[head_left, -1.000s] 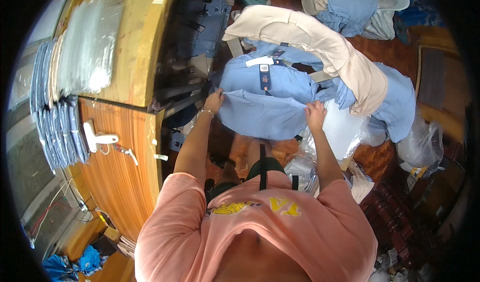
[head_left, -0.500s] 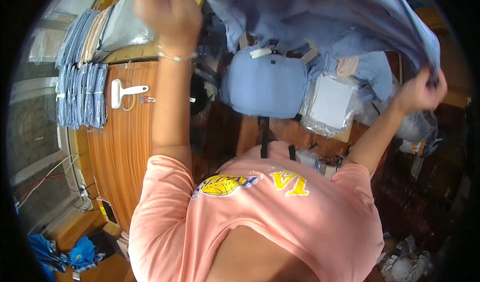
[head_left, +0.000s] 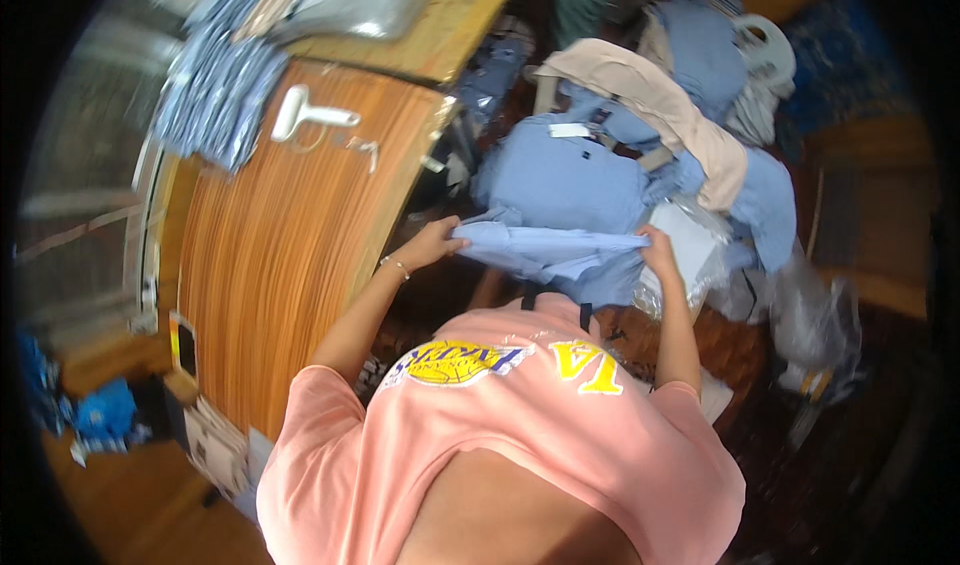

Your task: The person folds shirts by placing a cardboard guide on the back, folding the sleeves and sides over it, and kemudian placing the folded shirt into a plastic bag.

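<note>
A light blue garment (head_left: 550,250) is stretched sideways in front of my body. My left hand (head_left: 436,243) is closed on its left end, and my right hand (head_left: 657,251) grips the right end. The cloth sags a little between them, its lower part hanging close to my pink shirt. Which part of the garment each hand holds cannot be made out. Just beyond it lies a blue garment (head_left: 560,177) with a white tag (head_left: 570,131). Beside my right hand is a white sheet or flat pack in clear plastic (head_left: 692,248).
On the wood-grain table (head_left: 280,265) to the left lie a white lint roller (head_left: 312,115) and a pile of folded blue garments (head_left: 218,95) in plastic. A beige garment (head_left: 640,90) drapes over more blue clothing ahead. Clear plastic bags (head_left: 815,315) sit at the right.
Both hands have come down and closer together, bringing the blue garment from high overhead to in front of my body. The view has turned, and the beige garment beyond now shows.
</note>
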Tool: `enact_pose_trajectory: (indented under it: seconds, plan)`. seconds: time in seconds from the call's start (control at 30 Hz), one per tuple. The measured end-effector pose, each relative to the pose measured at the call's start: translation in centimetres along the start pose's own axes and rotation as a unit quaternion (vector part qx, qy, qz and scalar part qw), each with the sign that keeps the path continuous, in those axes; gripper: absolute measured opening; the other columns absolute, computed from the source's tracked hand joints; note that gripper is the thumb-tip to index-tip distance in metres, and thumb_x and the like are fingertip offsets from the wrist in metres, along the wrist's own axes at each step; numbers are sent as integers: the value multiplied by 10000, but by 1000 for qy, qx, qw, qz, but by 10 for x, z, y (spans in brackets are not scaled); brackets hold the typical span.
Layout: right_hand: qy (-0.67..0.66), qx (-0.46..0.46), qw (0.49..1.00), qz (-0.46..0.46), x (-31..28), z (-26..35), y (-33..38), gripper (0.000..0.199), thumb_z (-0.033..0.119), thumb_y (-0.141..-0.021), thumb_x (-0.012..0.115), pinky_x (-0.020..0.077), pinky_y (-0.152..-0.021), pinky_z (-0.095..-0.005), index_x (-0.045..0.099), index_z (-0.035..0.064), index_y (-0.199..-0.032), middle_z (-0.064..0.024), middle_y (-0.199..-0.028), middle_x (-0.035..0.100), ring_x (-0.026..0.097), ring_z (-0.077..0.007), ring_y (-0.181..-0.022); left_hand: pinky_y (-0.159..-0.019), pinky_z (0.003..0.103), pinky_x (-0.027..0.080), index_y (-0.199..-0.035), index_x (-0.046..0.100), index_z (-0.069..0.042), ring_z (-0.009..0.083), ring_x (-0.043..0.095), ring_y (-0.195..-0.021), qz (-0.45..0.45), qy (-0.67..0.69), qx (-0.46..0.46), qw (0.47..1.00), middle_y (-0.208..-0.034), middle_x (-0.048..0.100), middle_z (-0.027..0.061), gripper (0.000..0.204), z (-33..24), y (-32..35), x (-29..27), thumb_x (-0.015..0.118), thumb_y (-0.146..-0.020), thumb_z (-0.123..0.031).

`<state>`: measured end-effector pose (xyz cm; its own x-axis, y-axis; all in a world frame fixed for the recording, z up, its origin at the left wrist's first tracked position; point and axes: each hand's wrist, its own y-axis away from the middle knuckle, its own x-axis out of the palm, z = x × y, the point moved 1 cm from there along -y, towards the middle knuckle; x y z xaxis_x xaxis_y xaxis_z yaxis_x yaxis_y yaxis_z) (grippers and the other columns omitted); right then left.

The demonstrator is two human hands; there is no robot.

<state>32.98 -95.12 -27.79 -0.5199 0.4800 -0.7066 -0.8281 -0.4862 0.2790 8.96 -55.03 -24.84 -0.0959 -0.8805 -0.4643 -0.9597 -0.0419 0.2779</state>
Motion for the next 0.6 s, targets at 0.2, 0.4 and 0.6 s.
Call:
enact_pose_trajectory:
  seconds: [0.2,0.4,0.6]
  plan:
    - [-86,-204,975,-3,-64,88,-66,100,-28,-701,585,433,-692,-285,542,10,-783,-33,-720,543,540,-165,-722,-631,279,465,-868,555,18,132,591,-641,-148,65,-65,985,-688,585,71,76,-117,102,-52,576,-841,-49]
    - [-217,-401,880,131,-132,292,-67,216,-81,-674,572,369,-779,-235,537,26,-859,-58,-865,491,474,-139,-867,-622,277,480,-910,597,25,129,604,-659,-472,98,-123,868,-740,621,79,114,-193,226,-88,532,-839,-35]
    - [-209,-621,755,-19,-134,458,-43,84,-53,-782,585,416,-802,-268,602,-42,-863,-82,-891,598,541,-171,-871,-521,209,433,-936,618,10,87,539,-559,-732,-20,-31,681,-765,614,39,146,-252,329,-138,545,-856,-88]
